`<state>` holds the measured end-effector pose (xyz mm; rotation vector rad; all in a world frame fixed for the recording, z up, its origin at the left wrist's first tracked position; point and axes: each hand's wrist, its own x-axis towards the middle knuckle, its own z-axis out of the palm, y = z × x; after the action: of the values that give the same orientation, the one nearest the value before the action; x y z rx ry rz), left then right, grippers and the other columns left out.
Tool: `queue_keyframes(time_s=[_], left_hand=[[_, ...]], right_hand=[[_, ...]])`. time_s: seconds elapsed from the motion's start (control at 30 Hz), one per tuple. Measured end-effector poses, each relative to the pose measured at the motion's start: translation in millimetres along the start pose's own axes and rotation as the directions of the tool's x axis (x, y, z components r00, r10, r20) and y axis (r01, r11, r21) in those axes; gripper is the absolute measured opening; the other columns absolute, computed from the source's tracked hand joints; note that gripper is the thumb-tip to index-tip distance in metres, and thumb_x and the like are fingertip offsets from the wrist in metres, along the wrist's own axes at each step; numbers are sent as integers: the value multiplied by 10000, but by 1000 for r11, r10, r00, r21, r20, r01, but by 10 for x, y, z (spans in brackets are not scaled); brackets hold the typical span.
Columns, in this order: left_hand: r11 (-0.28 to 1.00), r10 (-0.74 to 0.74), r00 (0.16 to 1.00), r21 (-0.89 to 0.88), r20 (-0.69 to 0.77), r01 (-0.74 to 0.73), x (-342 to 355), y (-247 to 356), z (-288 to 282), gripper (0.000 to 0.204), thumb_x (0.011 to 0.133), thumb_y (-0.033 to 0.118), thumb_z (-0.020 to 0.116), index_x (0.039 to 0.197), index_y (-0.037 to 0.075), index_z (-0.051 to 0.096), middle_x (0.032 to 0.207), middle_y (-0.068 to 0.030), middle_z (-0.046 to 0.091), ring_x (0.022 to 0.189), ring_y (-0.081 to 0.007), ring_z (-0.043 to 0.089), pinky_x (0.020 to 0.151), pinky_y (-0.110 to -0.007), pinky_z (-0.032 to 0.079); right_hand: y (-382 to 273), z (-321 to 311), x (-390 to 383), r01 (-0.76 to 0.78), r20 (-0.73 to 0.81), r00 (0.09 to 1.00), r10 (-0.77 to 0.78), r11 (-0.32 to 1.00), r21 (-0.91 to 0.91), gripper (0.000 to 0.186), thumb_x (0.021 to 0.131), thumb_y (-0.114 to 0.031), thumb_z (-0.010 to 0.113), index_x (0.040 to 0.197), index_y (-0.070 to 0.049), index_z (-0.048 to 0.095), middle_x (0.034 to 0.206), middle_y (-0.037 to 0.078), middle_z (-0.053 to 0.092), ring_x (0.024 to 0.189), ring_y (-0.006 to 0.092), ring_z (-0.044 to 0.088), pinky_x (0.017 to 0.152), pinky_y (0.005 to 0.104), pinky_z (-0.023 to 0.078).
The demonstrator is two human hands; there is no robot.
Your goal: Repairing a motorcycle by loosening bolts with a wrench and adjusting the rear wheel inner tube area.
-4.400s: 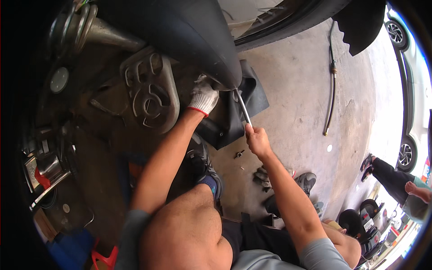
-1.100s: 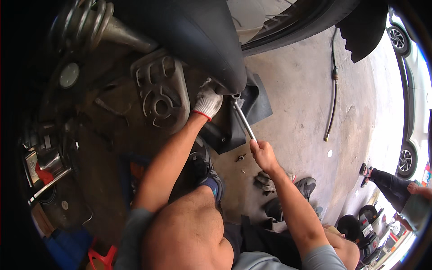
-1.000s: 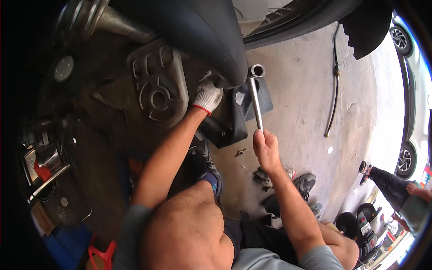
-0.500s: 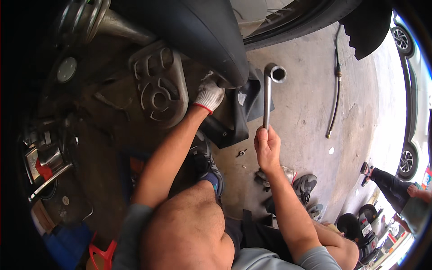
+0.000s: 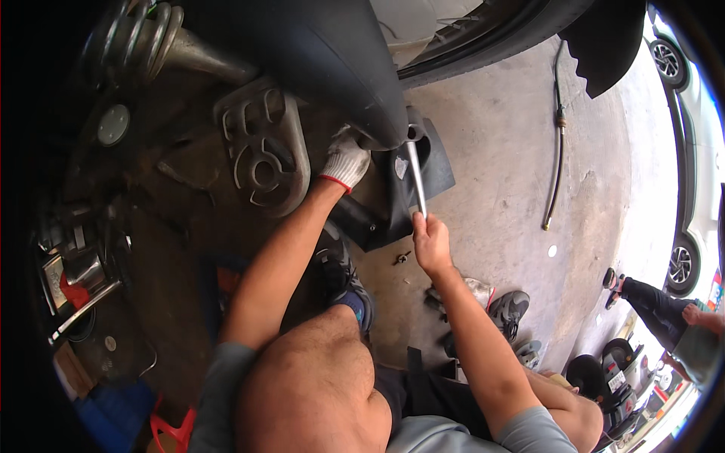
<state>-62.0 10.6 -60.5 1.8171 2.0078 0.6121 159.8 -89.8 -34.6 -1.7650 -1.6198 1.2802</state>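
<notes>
Concrete floor [image 5: 498,166], widest item, fills the right half. Black rounded cover [image 5: 325,68] hangs over its upper edge, tapering to a tip; the wheel [image 5: 491,54] stands just right of it. Folded black sheet [image 5: 434,166] lies beneath that tip. Slotted metal plate [image 5: 289,189] sits left of the tip, in shadow. Thin hose [image 5: 560,118] lies lengthwise toward the floor's right edge, well apart from the hands.

Left hand [image 5: 347,155], gloved, reaches under the cover's lower edge, probably to steady something; fingers hidden, so grip cannot be told. Wrench [image 5: 418,177] slants over the sheet, its head just beside the tip; contact cannot be told. Right hand [image 5: 432,243], bare, wraps its fingers around the handle's lower end, thumb along the shaft: likely for leverage, clear of the cover. Spare glove [image 5: 477,288] lies near the right forearm. Small metal part [image 5: 402,258] rests below the sheet's lower edge.
</notes>
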Motion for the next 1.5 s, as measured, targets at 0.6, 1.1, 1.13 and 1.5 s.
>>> queue_keyframes(time_s=[0.6, 1.1, 1.13, 1.5], left_hand=[[975, -69, 997, 211, -31, 74, -225, -139, 76, 279, 820, 161, 476, 1017, 6, 600, 1120, -233, 552, 1046, -358, 536, 877, -417, 455], [999, -9, 999, 42, -31, 11, -114, -211, 67, 243, 807, 143, 495, 977, 33, 630, 1043, -191, 604, 1011, -349, 558, 852, -397, 467], [996, -16, 1000, 84, 3, 16, -133, -326, 71, 241, 809, 140, 493, 976, 29, 627, 1039, -191, 605, 1007, -350, 559, 849, -399, 467], [989, -148, 989, -29, 0, 148, -113, -215, 109, 240, 793, 156, 521, 953, 17, 634, 1010, -216, 604, 998, -360, 561, 853, -412, 464]], right_hand=[[-292, -247, -215, -304, 283, 918, 278, 951, 52, 421, 936, -315, 433, 656, -7, 495, 529, 56, 488, 482, 146, 459, 474, 319, 373], [-698, -288, -180, -141, 195, 978, 72, 921, 364, 376, 945, -303, 441, 676, -41, 453, 523, -19, 423, 459, 69, 383, 425, 253, 315], [-776, -244, -227, -41, 138, 990, -18, 910, 413, 354, 948, -294, 438, 689, -53, 442, 525, -32, 409, 462, 59, 369, 422, 242, 300], [-718, -311, -144, -88, 152, 987, 52, 966, 243, 408, 934, -319, 440, 672, -10, 492, 508, 55, 459, 463, 126, 448, 459, 311, 372]])
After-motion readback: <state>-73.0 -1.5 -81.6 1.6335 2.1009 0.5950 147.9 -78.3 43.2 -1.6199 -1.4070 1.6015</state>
